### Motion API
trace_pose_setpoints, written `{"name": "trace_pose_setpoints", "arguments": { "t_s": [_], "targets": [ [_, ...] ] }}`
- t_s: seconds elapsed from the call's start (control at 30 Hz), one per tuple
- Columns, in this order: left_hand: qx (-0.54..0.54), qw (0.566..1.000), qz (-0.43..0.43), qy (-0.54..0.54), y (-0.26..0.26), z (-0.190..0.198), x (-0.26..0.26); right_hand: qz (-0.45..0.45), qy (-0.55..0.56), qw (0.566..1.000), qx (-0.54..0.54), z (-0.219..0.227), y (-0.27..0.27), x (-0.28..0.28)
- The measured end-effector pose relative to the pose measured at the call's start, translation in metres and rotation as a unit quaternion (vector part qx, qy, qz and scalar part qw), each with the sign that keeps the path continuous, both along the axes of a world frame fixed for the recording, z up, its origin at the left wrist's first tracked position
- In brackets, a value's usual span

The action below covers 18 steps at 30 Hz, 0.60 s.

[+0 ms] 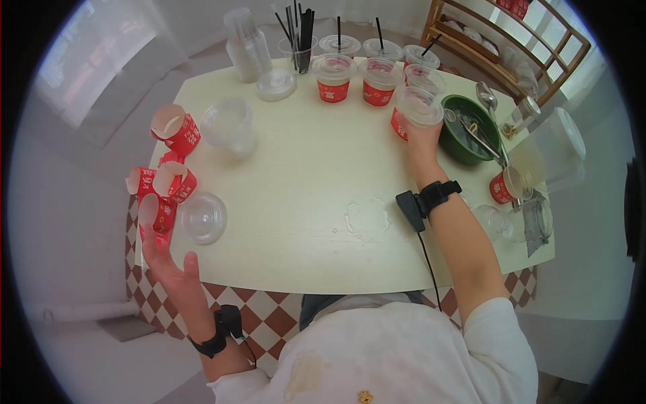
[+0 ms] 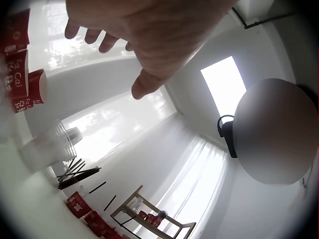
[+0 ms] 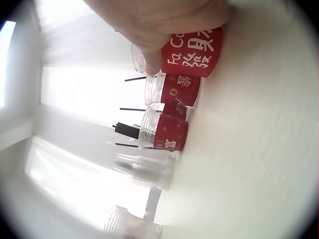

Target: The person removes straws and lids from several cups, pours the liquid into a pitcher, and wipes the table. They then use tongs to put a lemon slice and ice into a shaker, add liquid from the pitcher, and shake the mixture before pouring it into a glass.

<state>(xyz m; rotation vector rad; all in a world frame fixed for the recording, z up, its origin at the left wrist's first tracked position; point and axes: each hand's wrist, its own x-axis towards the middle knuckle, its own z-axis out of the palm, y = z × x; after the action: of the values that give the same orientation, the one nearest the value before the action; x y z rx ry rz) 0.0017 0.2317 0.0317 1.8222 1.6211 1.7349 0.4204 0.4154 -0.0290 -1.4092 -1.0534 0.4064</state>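
Note:
My right hand [image 1: 424, 145] grips a lidded clear cup with a red sleeve [image 1: 398, 124], beside the green bowl; in the right wrist view the fingers wrap the cup's red sleeve [image 3: 192, 52]. Two more lidded cups with red sleeves [image 1: 333, 91] [image 1: 378, 93] stand to its left. My left hand [image 1: 171, 269] is at the table's left edge with fingers extended, near a red paper sleeve [image 1: 158, 214]; in the left wrist view the hand [image 2: 149, 35] holds nothing. Other red sleeves [image 1: 182, 138] [image 1: 176, 182] lie close by.
A green bowl [image 1: 464, 151] with utensils, a pitcher [image 1: 555, 151] and jars stand at the right. Stacked clear cups [image 1: 229, 128], a round lid [image 1: 204, 219], a cup of black straws [image 1: 297, 54] and stacked lids [image 1: 276, 86] are on the table [image 1: 289, 222]. Liquid spots it near the front.

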Motion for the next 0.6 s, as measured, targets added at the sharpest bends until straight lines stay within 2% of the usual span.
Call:
{"name": "trace_pose_setpoints", "arguments": {
  "t_s": [0.07,0.13,0.2,0.27,0.33,0.4,0.47,0.53,0.6],
  "targets": [
    [-0.004,0.999,-0.033,-0.003,0.0,0.009,0.017,-0.047,0.032,0.998,0.006,-0.014,0.004,-0.003],
    [-0.02,0.996,-0.083,0.006,0.003,0.021,0.034,-0.037,0.06,0.997,0.008,-0.023,0.006,-0.006],
    [-0.049,0.988,-0.147,0.026,0.009,0.03,0.052,0.029,0.082,0.996,0.005,-0.01,-0.011,-0.023],
    [-0.078,0.962,-0.249,0.075,0.022,0.033,0.07,0.15,0.094,0.984,-0.011,0.036,-0.045,-0.049],
    [-0.038,0.927,-0.325,0.181,0.043,0.036,0.093,0.233,0.108,0.966,-0.033,0.045,-0.067,-0.07],
    [-0.053,0.907,-0.319,0.269,0.063,0.048,0.129,0.281,0.121,0.95,-0.062,0.04,-0.082,-0.084],
    [-0.07,0.884,-0.317,0.337,0.073,0.053,0.154,0.292,0.037,0.953,-0.07,0.041,-0.113,-0.102],
    [-0.092,0.862,-0.316,0.386,0.079,0.053,0.167,0.33,0.008,0.941,-0.076,0.048,-0.123,-0.103],
    [-0.143,0.849,-0.345,0.374,0.081,0.054,0.172,0.347,0.009,0.933,-0.089,0.054,-0.132,-0.1]
  ]
}}
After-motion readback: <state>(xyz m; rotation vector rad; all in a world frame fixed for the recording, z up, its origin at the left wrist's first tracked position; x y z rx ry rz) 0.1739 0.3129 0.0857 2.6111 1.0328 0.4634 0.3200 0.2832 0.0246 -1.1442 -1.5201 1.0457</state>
